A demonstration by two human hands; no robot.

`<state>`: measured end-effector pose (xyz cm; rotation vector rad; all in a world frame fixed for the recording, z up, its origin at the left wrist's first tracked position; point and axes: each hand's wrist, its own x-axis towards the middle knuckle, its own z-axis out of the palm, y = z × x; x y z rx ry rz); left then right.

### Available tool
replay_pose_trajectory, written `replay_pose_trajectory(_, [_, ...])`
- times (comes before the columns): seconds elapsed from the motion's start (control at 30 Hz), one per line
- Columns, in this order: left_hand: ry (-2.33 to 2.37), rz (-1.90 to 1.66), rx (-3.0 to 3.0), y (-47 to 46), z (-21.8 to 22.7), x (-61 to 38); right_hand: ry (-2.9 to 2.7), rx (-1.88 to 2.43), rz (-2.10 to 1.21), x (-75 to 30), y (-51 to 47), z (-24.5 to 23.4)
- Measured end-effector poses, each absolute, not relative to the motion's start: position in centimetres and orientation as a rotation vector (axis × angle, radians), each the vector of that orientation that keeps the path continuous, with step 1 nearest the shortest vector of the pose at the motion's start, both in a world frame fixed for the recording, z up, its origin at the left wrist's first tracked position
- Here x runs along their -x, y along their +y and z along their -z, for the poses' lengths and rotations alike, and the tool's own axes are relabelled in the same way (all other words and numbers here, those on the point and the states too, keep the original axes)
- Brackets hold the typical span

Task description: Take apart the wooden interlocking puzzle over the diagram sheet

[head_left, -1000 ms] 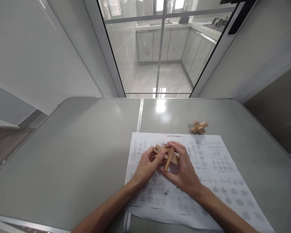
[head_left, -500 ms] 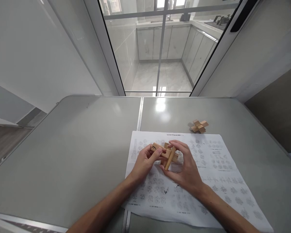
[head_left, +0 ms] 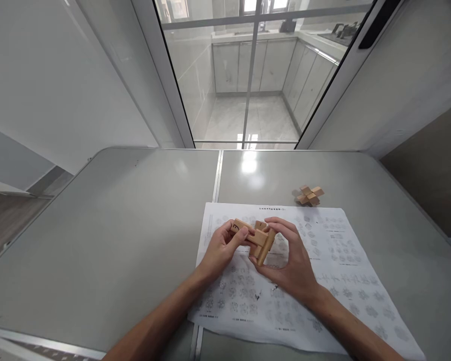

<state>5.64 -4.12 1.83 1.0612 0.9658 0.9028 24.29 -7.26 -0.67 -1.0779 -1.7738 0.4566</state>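
Note:
Above the printed sheet (head_left: 285,311), both hands are closed on a partly joined wooden burr puzzle (head_left: 256,237). My left hand (head_left: 221,250) pinches its left end, thumb on top, beside a bar with a dark handwritten mark. Between thumb and fingertips, my right hand (head_left: 291,253) grips a wooden puzzle stick (head_left: 266,247) lying crosswise against the right end of the other bars. Fingers hide part of the puzzle's underside. Beyond the sheet's far edge sits another wooden burr puzzle (head_left: 309,195), its bars crossing one another.
The grey folding table (head_left: 97,240) has a metal seam down its middle. Small diagrams cover the sheet, whose near edge is wavy. Past the table's far edge stands a glass door (head_left: 225,75) with a kitchen behind it.
The crosswise stick now sits flush against the ends of the other bars, where it stood more apart before. The marked bar has shifted slightly left, and the puzzle has turned a little.

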Motion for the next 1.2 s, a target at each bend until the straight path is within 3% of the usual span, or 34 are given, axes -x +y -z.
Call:
replay_pose_trajectory(0.3, [0.887, -0.901, -0.969, -3.8, -0.6, -5.6, -1.772, 1.064, -0.465, -24.3, -7.1, 0.7])
replay_pose_trajectory(0.53, [1.052, -1.231, -0.81, -1.0, -0.5, -2.2, -1.601, 1.157, -0.617, -25.6, -6.8, 0.5])
replay_pose_trajectory(0.77, [1.227, -0.911, -1.36, -2.1, -1.0, -3.5, -1.757, 1.369, -0.778, -27.0, -5.7, 1.3])
replay_pose_trajectory(1.2, [1.589, -0.654, -2.02, -3.1, 0.2, -4.2, -2.261, 1.358, -0.695, -30.2, -5.9, 1.0])
